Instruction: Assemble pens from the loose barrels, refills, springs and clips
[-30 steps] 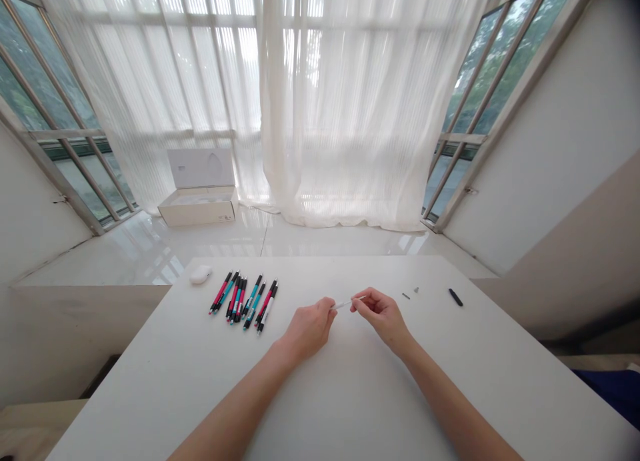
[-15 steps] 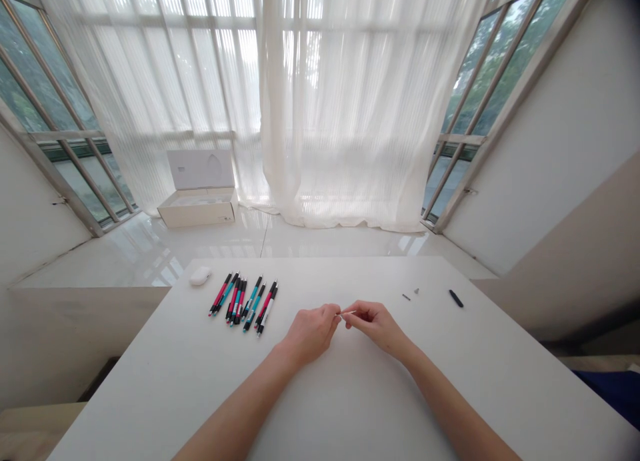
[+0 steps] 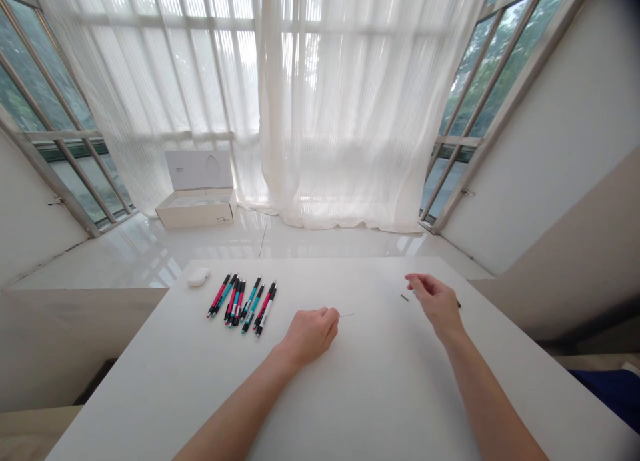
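My left hand (image 3: 311, 332) rests on the white table (image 3: 350, 394), fingers pinched on a thin whitish pen refill (image 3: 346, 315) whose tip pokes out to the right. My right hand (image 3: 436, 301) hovers at the right over small loose pen parts, fingers curled loosely with thumb and forefinger near a small dark piece (image 3: 404, 298). A black pen part (image 3: 458, 305) lies mostly hidden behind that hand. Several red and teal pens (image 3: 243, 301) lie in a row at the left.
A small white oval object (image 3: 198, 277) sits near the table's far left corner. On the glossy floor beyond stands an open white box (image 3: 197, 206) in front of sheer curtains. A beige ledge runs along the right.
My right hand has let go of the refill and moved right to the small parts. The left hand stays put, still holding the refill.
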`<state>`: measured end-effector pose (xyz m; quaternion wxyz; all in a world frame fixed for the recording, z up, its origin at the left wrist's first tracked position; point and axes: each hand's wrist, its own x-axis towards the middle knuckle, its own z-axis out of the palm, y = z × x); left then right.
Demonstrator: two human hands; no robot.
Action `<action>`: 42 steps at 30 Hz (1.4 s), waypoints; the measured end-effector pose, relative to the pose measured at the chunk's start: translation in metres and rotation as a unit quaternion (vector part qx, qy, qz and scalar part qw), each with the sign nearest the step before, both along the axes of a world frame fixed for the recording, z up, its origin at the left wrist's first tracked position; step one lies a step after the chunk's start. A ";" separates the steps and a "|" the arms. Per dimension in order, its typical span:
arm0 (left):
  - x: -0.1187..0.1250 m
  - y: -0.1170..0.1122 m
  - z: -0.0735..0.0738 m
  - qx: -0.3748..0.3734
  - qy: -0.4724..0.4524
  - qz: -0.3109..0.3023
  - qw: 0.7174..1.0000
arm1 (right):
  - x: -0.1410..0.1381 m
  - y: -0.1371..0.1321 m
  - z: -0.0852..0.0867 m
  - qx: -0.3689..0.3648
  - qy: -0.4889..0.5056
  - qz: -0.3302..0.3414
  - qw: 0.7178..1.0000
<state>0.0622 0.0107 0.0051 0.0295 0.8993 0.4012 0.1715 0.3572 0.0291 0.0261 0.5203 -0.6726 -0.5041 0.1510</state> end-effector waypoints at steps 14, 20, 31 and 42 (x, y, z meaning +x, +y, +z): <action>0.001 0.000 -0.001 0.002 0.024 -0.007 1.000 | 0.027 0.006 -0.034 -0.151 -0.311 -0.025 0.938; 0.003 -0.001 0.000 0.000 0.040 0.026 0.999 | -0.003 0.000 -0.021 -0.121 -0.262 0.107 0.951; 0.003 -0.001 0.000 -0.014 0.030 0.034 0.999 | -0.075 -0.022 0.002 -0.128 -0.099 0.359 0.919; 0.004 -0.001 0.001 -0.014 0.035 0.034 0.999 | -0.073 -0.021 0.004 -0.118 -0.100 0.352 0.923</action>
